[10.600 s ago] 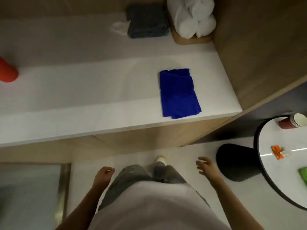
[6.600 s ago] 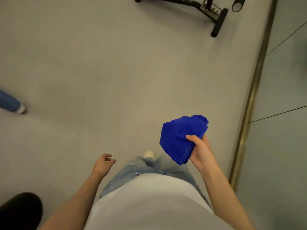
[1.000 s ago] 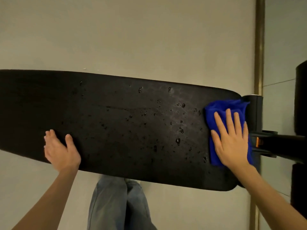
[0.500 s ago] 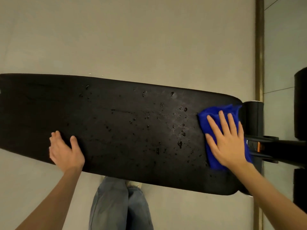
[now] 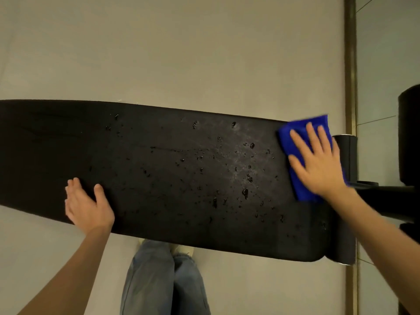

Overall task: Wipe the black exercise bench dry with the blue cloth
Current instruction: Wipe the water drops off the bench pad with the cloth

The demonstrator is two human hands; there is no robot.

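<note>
Right grip (image 5: 318, 169) flat, fingers straight, on blue cloth (image 5: 285, 142) at bench (image 5: 147, 173) 3 o'clock end; left grip (image 5: 87, 205) flat too at 8; I see droplets (image 5: 245, 193) between.

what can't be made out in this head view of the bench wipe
Left end of the black bench: cut off by the head view's left edge.
Most of the blue cloth: covered by the right hand, so its folds are hidden.
Bench surface beneath the cloth: wet or dry, unseen.
Black object at right: cut off by the frame edge.
</note>
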